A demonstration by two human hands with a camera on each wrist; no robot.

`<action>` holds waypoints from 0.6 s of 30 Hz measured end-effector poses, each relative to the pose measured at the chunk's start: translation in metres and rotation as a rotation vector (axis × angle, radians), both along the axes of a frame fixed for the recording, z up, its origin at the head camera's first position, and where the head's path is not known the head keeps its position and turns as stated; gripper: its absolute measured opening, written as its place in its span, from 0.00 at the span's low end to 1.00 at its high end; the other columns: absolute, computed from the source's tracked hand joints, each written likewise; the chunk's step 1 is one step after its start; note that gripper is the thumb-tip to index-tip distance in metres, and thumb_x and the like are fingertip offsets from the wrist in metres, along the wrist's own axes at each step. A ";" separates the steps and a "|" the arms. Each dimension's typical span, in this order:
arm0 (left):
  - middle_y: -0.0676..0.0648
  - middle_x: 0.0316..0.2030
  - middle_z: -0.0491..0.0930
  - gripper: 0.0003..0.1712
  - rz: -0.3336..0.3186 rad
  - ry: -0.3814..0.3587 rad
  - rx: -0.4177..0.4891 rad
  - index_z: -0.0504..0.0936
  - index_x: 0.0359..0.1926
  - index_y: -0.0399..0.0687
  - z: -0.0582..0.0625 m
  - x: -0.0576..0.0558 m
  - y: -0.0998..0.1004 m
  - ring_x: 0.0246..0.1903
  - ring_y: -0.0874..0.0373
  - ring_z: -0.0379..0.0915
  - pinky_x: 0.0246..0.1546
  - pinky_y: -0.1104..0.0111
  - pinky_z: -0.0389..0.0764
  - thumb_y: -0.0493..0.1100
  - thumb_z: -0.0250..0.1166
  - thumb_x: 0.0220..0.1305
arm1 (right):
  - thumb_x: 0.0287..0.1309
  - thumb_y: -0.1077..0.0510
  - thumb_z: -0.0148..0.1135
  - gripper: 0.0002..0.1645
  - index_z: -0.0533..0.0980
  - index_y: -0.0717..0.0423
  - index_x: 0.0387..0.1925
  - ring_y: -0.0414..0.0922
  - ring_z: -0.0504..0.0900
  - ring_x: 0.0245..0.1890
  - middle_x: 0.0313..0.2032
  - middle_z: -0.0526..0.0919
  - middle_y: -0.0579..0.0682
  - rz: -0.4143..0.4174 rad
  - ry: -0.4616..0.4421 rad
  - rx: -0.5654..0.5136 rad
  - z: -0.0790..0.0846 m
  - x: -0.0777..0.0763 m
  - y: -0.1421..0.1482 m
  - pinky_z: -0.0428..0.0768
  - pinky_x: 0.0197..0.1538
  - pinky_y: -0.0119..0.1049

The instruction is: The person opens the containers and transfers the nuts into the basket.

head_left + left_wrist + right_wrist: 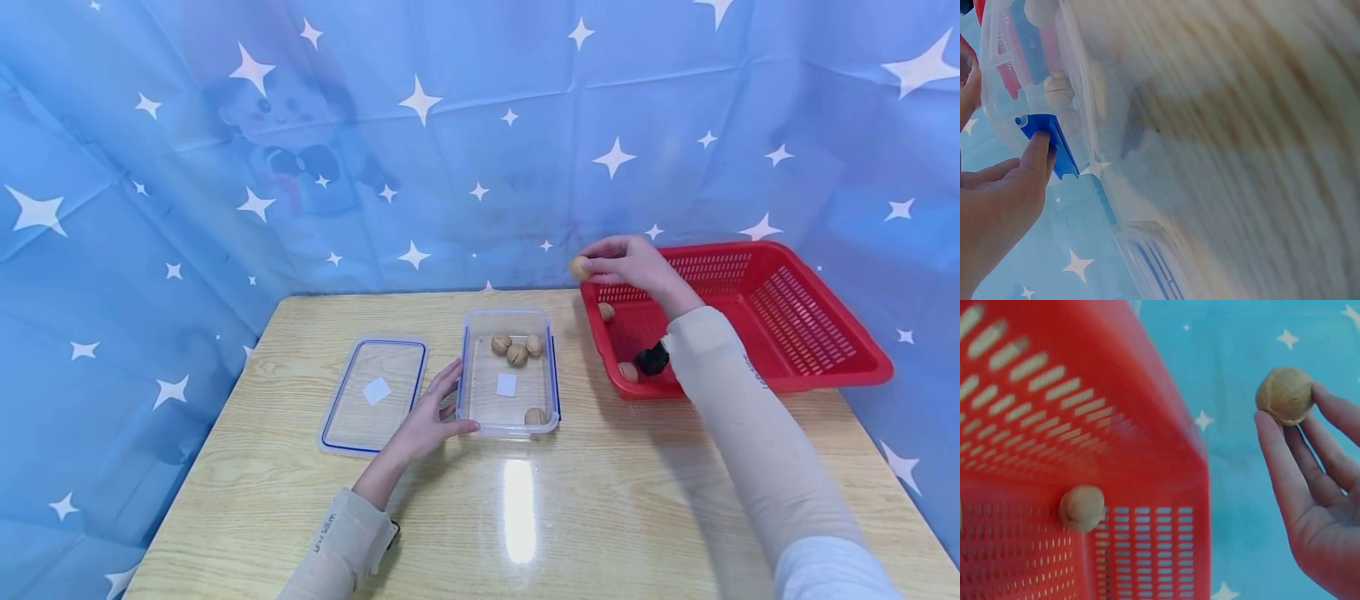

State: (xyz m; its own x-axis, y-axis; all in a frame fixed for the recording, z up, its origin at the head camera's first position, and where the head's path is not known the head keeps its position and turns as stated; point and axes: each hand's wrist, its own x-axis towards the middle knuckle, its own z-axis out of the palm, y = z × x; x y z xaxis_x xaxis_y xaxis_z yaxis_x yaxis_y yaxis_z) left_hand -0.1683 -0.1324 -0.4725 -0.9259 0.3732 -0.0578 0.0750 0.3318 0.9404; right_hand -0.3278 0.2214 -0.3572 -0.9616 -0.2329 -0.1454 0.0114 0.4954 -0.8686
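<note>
My right hand (628, 260) pinches a walnut (580, 267) between thumb and fingertips, above the left rim of the red basket (757, 387). In the right wrist view that walnut (1285, 395) is outside the basket wall. My left hand (431, 425) rests against the left side of a clear plastic container (480, 417), its thumb at the near-left corner. The left wrist view shows its fairly straight fingers (1036, 150) touching the container's blue latch (1063, 150). Inside the container lie several walnuts (517, 355), grouped toward the far side, with one (535, 416) at the near-right corner.
More walnuts (627, 372) lie along the left side inside the basket, partly behind my right arm. A clear lid with a blue seal (341, 400) lies flat left of the container. A blue starred curtain (450, 167) hangs behind the wooden table (600, 517).
</note>
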 end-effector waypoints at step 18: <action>0.44 0.80 0.41 0.57 0.015 -0.025 0.008 0.48 0.79 0.41 0.002 0.001 0.001 0.77 0.38 0.47 0.74 0.51 0.66 0.36 0.73 0.56 | 0.66 0.43 0.62 0.37 0.69 0.60 0.67 0.38 0.78 0.50 0.65 0.69 0.57 -0.113 -0.031 -0.017 -0.023 -0.011 0.035 0.87 0.51 0.26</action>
